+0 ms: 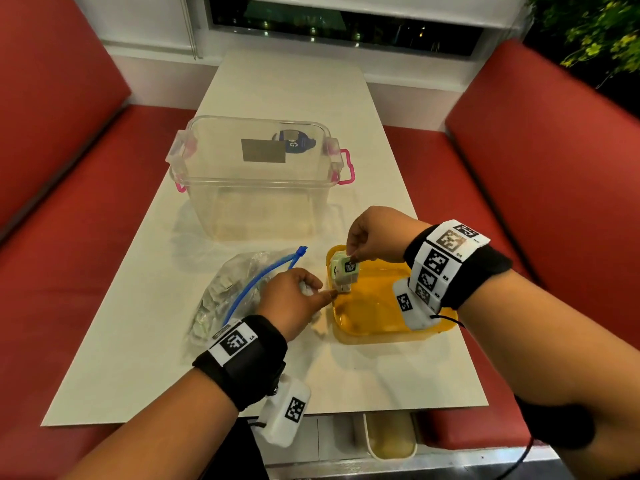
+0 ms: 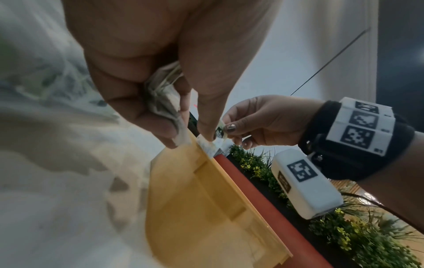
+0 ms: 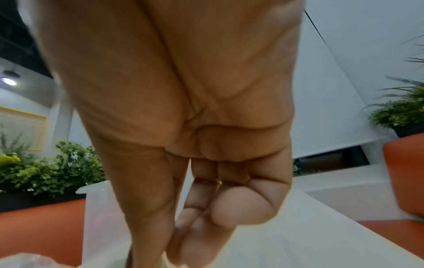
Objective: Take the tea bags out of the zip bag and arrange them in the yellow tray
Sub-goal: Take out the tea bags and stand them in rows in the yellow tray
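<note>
At the tray's point(image 1: 377, 306) far-left corner, tea bags point(image 1: 343, 271) are being stood on edge against the wall, apparently so that a neat row can be built. One tea bag's top is pinched between thumb and fingertip of the right hand point(image 1: 375, 237), which is arched over the corner with the wrist raised and fingers pointing down, a pose suited to lowering the bag upright. The left hand point(image 1: 294, 299) is laid low on the table point(image 1: 242, 375) between the zip bag point(image 1: 225, 292) and the tray; its index finger is stretched to the base of the stack, seemingly to steady it, while more tea bags point(image 2: 165, 101) are seen in the left wrist view, crumpled and held under the curled remaining fingers, probably kept ready for placing next. The zip bag is left lying open on the table beside that hand, with further tea bags visible inside, so much of the task is judged to remain. A clear box point(image 1: 256, 174) is stood behind, apart from the work.
</note>
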